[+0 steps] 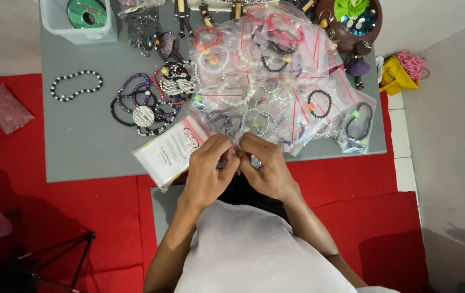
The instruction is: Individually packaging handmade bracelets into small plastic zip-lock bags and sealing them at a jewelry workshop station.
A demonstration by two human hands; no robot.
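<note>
Clear plastic bag (239, 142) at centre frame is pinched by left hand (209, 172) and right hand (265, 169), fingers narrow; best keep thumbs tight, clear of bagged bracelets (276, 70) above.

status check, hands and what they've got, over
Left hand and right hand pinched together on a small clear bag. Bagged bracelets piled just ahead. Nothing in the way.

Bare grey board (86, 146) left of the hands, open between bead ring (76, 85) and white packet (172, 153). Ahead blocked by heaped bags (276, 76); necklaces (145, 103) crowd centre. Tub (78, 24) and bowl (354, 24) close far corners
</note>
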